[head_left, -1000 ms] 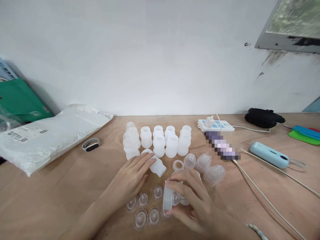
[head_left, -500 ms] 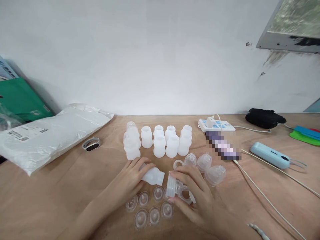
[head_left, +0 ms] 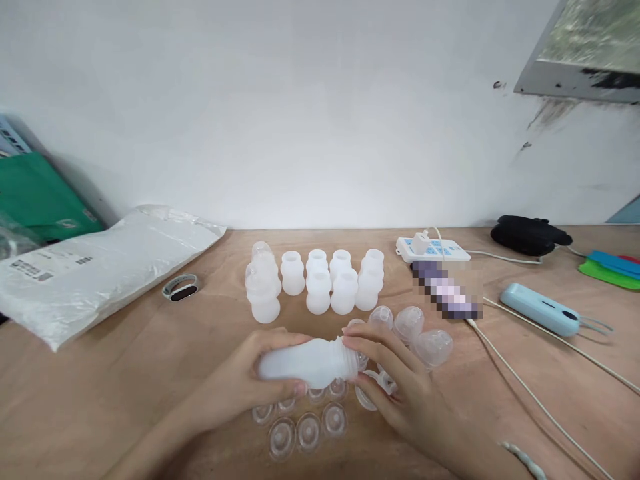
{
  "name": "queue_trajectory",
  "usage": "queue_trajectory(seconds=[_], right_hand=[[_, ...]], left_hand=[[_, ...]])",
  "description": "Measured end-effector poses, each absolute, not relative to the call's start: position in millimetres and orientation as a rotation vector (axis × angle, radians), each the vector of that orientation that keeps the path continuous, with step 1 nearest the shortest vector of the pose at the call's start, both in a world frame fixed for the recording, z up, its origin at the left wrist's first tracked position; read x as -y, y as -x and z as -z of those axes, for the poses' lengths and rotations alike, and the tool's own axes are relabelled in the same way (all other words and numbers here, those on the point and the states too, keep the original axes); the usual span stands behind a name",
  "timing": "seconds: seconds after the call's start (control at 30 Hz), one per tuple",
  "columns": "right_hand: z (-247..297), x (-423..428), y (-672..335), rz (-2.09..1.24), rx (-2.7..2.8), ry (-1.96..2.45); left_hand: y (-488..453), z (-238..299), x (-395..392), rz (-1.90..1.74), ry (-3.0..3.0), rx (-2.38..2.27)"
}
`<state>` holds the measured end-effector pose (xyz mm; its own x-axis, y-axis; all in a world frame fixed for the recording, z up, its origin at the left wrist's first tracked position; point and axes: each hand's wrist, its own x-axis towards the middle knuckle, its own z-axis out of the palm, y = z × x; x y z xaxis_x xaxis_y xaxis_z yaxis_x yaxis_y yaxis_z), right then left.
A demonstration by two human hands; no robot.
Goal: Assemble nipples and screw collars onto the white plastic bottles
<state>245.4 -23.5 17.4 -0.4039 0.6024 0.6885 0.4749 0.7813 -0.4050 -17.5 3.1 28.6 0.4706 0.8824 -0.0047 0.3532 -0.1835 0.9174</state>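
Note:
My left hand is wrapped around a milky white baby bottle, which lies on its side in the air with its mouth to the right. Against that mouth, my right hand grips a translucent screw collar between thumb and fingers; whether the thread has caught cannot be seen. Several clear bottle nipples lie on the table below the bottle, some partly covered by it. White rings sit under my right hand. Clear dome caps rest beyond it.
Several open white bottles stand in rows behind my hands, with capped bottles at their left. Farther left are a fitness band and a white parcel. A power strip, a blurred phone, cables and a light-blue device occupy the right.
Bottle and collar, apart before, have come together. My left hand has turned the bottle level and shifted its grip, while the right hand has stayed near the same spot.

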Motion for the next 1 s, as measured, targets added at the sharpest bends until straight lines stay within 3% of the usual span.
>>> queue_trajectory(seconds=[0.13,0.27,0.47,0.67,0.8,1.0], right_hand=[[-22.7,26.4,-246.6,-0.175,2.119,0.72],[-25.9,28.3,-247.2,-0.198,2.149,0.731],[-22.1,25.2,-247.8,-0.329,2.008,0.978],[-15.0,24.1,-241.9,-0.87,1.806,1.095],[-7.9,23.1,-249.5,-0.897,1.796,1.011],[-16.4,21.7,-258.2,-0.732,1.975,0.858]], left_hand=[[24.2,-25.4,-0.8,-0.549,-1.432,-1.012],[22.7,-23.2,1.5,-0.533,-1.474,-1.008],[10.3,-23.1,3.8,-0.869,-2.361,-1.004],[7.2,-20.1,10.5,-0.969,-3.149,-0.979],[3.1,-16.7,11.0,-1.003,-2.806,-0.979],[6.6,-10.8,13.7,-0.891,-1.782,-1.053]])
